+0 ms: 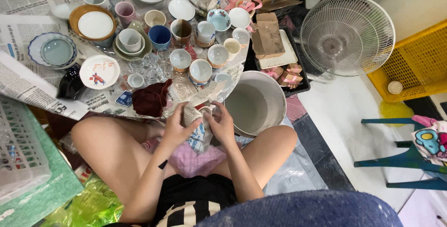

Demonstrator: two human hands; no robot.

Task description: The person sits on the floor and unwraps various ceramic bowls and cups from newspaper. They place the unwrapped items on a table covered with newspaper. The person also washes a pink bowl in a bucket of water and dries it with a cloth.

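Glossy glazed ceramic cups (pixel 201 70) and saucers (pixel 99 71) sat on matt, crinkled newspaper (pixel 28 27); a soft dark red cloth (pixel 150 97) lay beside them, the big bucket (pixel 257 102) looked dull grey plastic, the fan (pixel 347 35) white wire

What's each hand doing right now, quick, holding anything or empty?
Left hand: closed on the newspaper-wrapped item in the lap.
Right hand: closed on the same item from the other side.
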